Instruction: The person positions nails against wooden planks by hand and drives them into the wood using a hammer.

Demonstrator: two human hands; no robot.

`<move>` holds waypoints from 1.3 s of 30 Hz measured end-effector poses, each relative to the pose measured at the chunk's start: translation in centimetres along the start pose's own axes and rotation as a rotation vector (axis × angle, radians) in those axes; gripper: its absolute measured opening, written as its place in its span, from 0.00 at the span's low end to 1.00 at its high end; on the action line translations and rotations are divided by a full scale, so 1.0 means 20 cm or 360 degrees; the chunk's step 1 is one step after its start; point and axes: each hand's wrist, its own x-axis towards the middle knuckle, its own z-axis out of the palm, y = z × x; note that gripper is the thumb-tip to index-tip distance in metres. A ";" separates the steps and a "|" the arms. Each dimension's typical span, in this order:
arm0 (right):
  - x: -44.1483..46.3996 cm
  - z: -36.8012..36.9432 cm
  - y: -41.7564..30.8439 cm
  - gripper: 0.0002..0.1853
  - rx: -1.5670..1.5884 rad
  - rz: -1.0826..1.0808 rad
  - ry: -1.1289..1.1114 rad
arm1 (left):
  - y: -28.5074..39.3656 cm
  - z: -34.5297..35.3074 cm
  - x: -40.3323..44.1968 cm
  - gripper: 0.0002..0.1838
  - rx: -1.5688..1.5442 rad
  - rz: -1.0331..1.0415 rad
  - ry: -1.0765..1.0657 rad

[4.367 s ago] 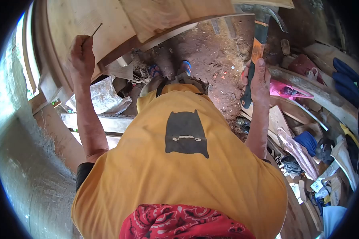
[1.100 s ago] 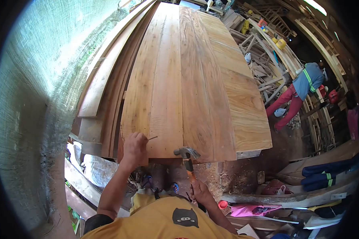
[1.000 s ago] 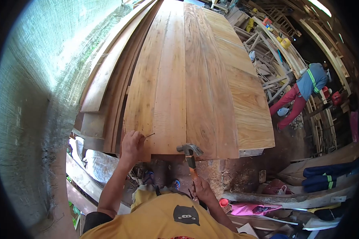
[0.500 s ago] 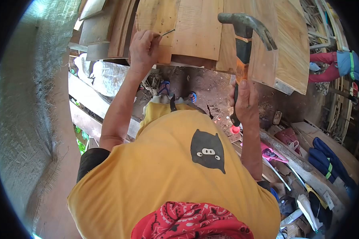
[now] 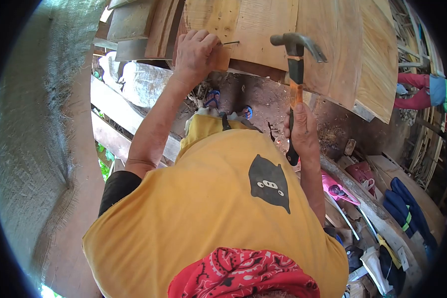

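My left hand (image 5: 197, 53) is closed around a thin nail (image 5: 231, 42), whose head end sticks out to the right over the wooden boards (image 5: 263, 37). The hand is at the near edge of the boards. In my right hand (image 5: 303, 130) is a claw hammer (image 5: 296, 74) with an orange and black handle, held upright with its metal head at the top. The hammer head appears over the boards, to the right of the nail. Whether it touches them I cannot tell.
Another person (image 5: 427, 92) in red trousers is at the right edge. Dark blue clothing (image 5: 402, 206), a pink bag (image 5: 336, 187) and scrap wood lie at the lower right. A grey mesh sheet (image 5: 30, 124) hangs at the left. White sacking (image 5: 144, 84) lies below the boards.
From half a second ago, my left hand has moved slightly right with the nail, which now lies flatter. The hammer has turned a little. Earlier, the view took in the whole length of the boards.
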 end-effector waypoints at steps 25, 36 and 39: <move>0.04 0.11 -0.33 0.20 0.0023 -0.0589 0.0037 | -0.03 0.02 0.03 0.03 -0.0046 -0.0055 -0.0030; 0.04 0.07 -0.06 0.29 -0.0127 -0.0022 -0.0004 | -0.03 0.02 0.03 0.04 -0.0128 -0.0078 0.0042; -0.03 0.03 -0.04 0.32 -0.0092 -0.0002 0.0075 | -0.02 0.03 0.00 0.04 -0.0278 -0.0003 0.0148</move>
